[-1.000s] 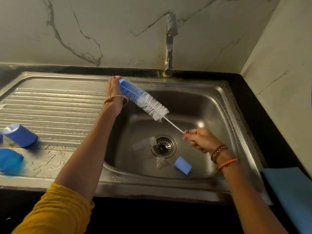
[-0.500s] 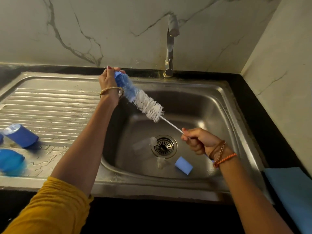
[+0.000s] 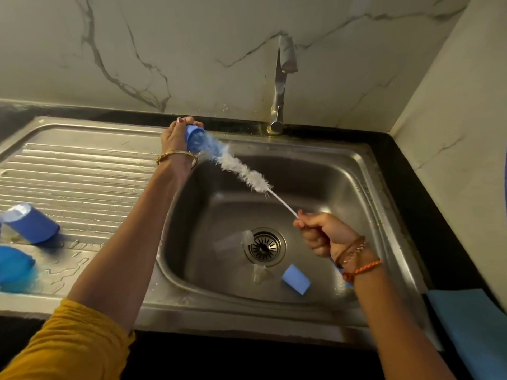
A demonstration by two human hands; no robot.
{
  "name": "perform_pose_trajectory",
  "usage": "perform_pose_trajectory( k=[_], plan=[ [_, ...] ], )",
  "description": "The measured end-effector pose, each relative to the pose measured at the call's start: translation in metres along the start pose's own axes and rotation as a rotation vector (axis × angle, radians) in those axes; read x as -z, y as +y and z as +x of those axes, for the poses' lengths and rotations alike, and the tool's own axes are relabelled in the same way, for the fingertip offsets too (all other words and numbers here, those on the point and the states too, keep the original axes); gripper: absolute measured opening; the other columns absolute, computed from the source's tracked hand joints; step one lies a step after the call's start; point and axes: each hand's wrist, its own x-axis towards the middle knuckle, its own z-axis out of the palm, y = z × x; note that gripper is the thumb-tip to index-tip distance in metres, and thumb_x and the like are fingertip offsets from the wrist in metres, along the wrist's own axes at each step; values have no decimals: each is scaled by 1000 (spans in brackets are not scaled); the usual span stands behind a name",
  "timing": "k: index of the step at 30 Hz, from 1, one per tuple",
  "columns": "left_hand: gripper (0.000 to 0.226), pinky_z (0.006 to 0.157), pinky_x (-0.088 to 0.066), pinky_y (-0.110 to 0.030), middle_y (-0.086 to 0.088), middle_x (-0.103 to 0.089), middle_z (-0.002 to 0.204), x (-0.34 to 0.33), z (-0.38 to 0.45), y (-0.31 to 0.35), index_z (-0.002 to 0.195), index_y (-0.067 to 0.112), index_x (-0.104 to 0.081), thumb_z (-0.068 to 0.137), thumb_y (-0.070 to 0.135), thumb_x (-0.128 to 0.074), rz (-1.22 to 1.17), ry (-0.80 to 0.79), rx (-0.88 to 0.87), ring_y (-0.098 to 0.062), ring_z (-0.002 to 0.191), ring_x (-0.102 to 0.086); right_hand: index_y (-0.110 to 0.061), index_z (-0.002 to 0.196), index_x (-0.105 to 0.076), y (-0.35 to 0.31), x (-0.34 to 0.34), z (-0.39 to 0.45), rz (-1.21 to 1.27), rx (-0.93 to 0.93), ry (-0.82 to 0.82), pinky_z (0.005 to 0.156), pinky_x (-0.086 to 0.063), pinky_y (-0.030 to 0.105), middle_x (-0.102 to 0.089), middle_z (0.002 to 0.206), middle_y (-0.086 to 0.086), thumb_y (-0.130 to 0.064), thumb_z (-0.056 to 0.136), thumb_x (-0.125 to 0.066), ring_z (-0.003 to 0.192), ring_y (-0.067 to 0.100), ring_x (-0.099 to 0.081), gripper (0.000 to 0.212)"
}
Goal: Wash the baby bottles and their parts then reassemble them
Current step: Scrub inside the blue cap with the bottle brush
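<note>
My left hand (image 3: pixel 175 139) grips a blue bottle part (image 3: pixel 195 137) at the back rim of the sink (image 3: pixel 384 187). A bottle brush (image 3: pixel 241 171) with blue and white bristles pokes its tip into that part. My right hand (image 3: pixel 321 233) grips the brush's thin white handle over the basin. A clear bottle (image 3: pixel 230 244) lies on its side by the drain (image 3: pixel 264 246). A small clear piece (image 3: pixel 259 272) and a blue collar (image 3: pixel 295 278) lie on the basin floor near it.
The tap (image 3: pixel 282 86) stands at the back with no water running. On the wet drainboard (image 3: pixel 82 171) at the left lie a blue cap (image 3: pixel 33 224) and a blue object (image 3: pixel 15 268). A blue cloth (image 3: pixel 472 322) lies on the counter at the right.
My left hand has lifted the blue part toward the back rim. My right hand has drawn the brush back, so more bristles show outside the part.
</note>
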Motion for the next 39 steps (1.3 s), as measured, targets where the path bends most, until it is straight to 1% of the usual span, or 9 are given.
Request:
perform_pose_trajectory(
  k=[6,10,14,19,22,24,26,35,39],
  plan=[
    [23,68,-53,-22,7,-64,68,-8,11,-2,80,14,-58,97,13,-43,160,-86,-48,-7,68,-61,-17,66,-41,4,12,16,61,-96,-41,30,-8,8,-23,35,-12,-27,98,-31,26,-1,-17,35],
    [23,64,-49,-21,1,-57,76,-2,23,-11,78,19,-56,98,20,-44,153,144,3,-10,70,-56,-14,62,-45,17,27,19,-15,43,213,32,-9,11,-25,34,-12,-28,97,-38,28,0,-15,39],
    [16,59,-46,-18,1,-52,81,-2,6,-46,86,18,-52,96,30,-46,448,-108,186,-10,72,-51,-11,63,-57,26,39,23,-183,256,507,32,-16,12,-30,37,-12,-24,96,-47,30,0,-20,36],
    [10,45,-35,-14,-5,-51,74,13,-12,-125,88,14,-48,91,19,-56,850,-114,420,-15,62,-48,-8,62,-62,34,36,31,-308,445,562,39,-25,8,-32,40,-9,-11,94,-50,32,1,-31,34],
    [20,60,-41,-12,-9,-58,81,29,-15,-160,100,3,-61,94,21,-52,1004,-194,596,-25,80,-56,-20,59,-65,40,40,43,-376,542,584,47,-31,21,-37,40,-8,-23,90,-57,40,5,-35,32],
    [33,85,-43,-26,-16,-61,109,42,-15,-177,117,2,-57,94,25,-51,1079,-168,664,-31,102,-56,-28,60,-64,43,43,50,-432,582,645,50,-33,28,-38,42,-5,-44,81,-54,44,9,-36,29],
    [34,92,-41,-35,-20,-58,120,50,-13,-187,118,2,-57,93,25,-52,1131,-162,686,-34,110,-54,-32,61,-63,44,45,53,-455,613,695,48,-35,34,-38,42,-5,-52,77,-47,44,11,-36,30],
    [23,90,-38,-31,-22,-62,116,55,-17,-189,106,-5,-64,91,7,-51,1423,-296,331,-34,110,-54,-16,70,-71,50,44,55,-613,578,723,45,-30,26,-47,40,-7,-38,84,-51,42,9,-43,33],
    [28,94,-29,-32,-19,-53,121,32,-32,-167,114,0,-61,88,10,-55,1514,-443,-48,-35,117,-43,-10,72,-71,48,41,51,-706,554,782,52,-37,28,-54,49,2,-28,87,-59,54,20,-52,26]
  ],
)
